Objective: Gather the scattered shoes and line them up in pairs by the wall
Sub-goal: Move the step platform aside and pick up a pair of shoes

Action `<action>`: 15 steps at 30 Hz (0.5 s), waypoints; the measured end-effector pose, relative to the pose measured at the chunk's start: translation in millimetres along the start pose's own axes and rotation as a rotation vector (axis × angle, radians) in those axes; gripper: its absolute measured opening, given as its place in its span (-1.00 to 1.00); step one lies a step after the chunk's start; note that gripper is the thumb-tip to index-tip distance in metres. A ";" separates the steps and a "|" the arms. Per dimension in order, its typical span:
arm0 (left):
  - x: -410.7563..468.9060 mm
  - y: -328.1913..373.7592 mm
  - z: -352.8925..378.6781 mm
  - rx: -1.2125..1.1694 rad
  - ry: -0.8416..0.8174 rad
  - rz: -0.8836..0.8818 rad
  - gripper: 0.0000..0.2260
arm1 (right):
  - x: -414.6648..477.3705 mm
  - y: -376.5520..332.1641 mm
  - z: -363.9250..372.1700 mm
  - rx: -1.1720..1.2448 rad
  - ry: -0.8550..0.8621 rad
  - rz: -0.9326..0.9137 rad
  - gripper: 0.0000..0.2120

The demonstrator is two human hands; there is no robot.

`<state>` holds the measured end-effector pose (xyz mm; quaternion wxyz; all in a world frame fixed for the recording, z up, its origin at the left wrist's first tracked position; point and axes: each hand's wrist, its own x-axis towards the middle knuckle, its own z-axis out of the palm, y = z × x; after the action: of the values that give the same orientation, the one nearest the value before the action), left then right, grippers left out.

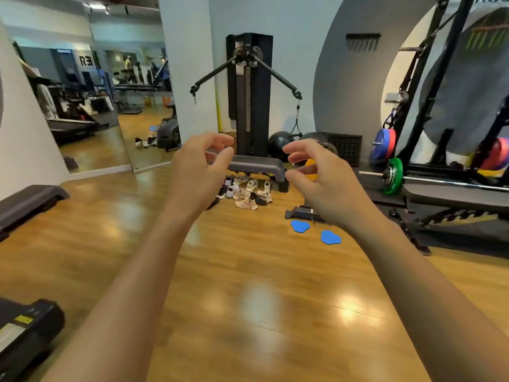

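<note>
A: Done so far?

B: Nothing, by the look of it. Shoes [246,193] in a jumbled heap on the floor [248,271], just in front of the step [259,165], pointing every which way, overlapping in places. No pairs, no row.

A: Near the wall [297,37], at least?

B: Near, yes, but with the step and the machine [249,92] between. Not lined up against anything.

A: Hands?

B: Left hand [198,166] raised in front, fingers half curled, thumb apart from them, holding nothing. Right hand [322,177] much the same: loosely clawed, empty. Both up in the air and well short of the heap.

A: At the very start, then?

B: Judged so. Looks like an approach, not yet a reach.

A: Left to do?

B: All of it. Walk up, pick the heap apart, match by colour (pinkish, white, grey and dark, as far as can be told from here), then set down side by side along the wall.

A: How many?

B: Cannot tell. Too small, too overlapped. Several pairs' worth, probably.

A: Anything in the way?

B: Blue pads [300,226] and a dark device [303,212] on the floor right of the heap, a barbell [394,175] further right. Worth stepping round.

A: More shoes elsewhere?

B: A few showing in the mirror [110,106] at left, beside a step. Possibly the same heap reflected; hard to say.
</note>
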<state>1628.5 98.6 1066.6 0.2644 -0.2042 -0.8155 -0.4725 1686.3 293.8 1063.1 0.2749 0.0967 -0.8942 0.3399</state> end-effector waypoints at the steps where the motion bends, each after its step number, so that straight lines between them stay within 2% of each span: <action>1: 17.4 -14.3 4.8 0.011 0.014 -0.002 -0.80 | 18.7 13.3 11.5 -0.001 -0.005 -0.009 -0.68; 7: 117.7 -105.3 51.0 0.096 0.033 -0.010 -0.82 | 138.1 106.5 90.6 0.041 -0.051 -0.016 -0.69; 15: 252.1 -230.3 94.8 0.184 0.054 -0.139 -0.85 | 311.7 195.8 197.7 0.133 -0.179 -0.016 -0.71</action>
<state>1275.8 94.7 1032.1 0.2705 -0.1094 -0.8602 -0.4183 1272.9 314.4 1006.1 0.1895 0.1518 -0.8898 0.3865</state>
